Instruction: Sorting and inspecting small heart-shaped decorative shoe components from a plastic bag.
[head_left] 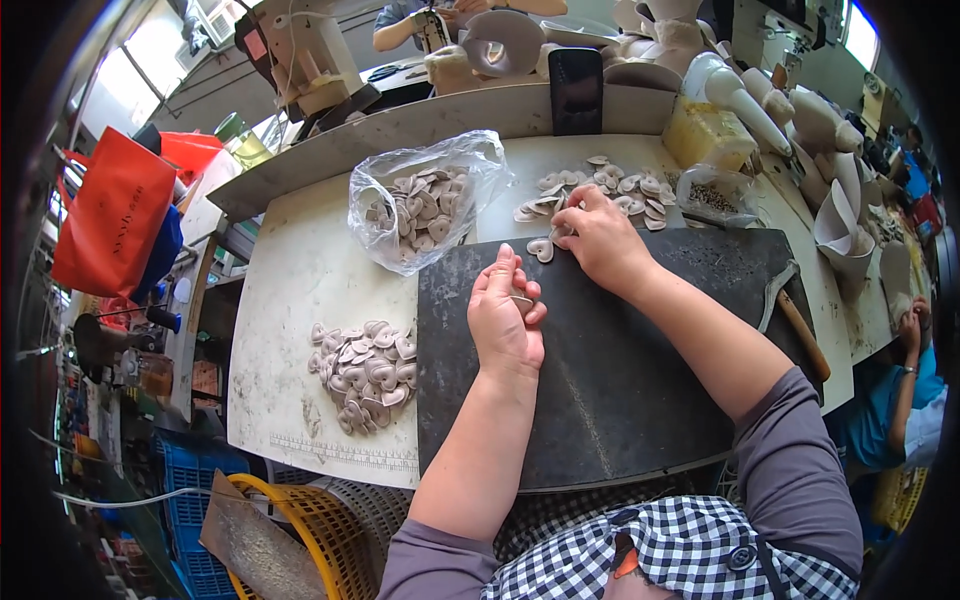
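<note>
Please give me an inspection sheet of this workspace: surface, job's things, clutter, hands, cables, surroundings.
Surface: pale worktable, stained, with a dark mat lying on it.
Job's things: one heart-shaped piece on the mat by the right hand; a pile of hearts left of the mat; loose hearts at the far edge; a clear bag of hearts.
Clutter: hammer at the mat's right edge; dark phone propped upright; small bag of tiny parts.
Hands: left hand rests on the mat, a small item in its grip; right hand pinches a small piece, hard to identify.
Cables: nothing seen.
Surroundings: orange bag, yellow basket, other people at work nearby.
</note>
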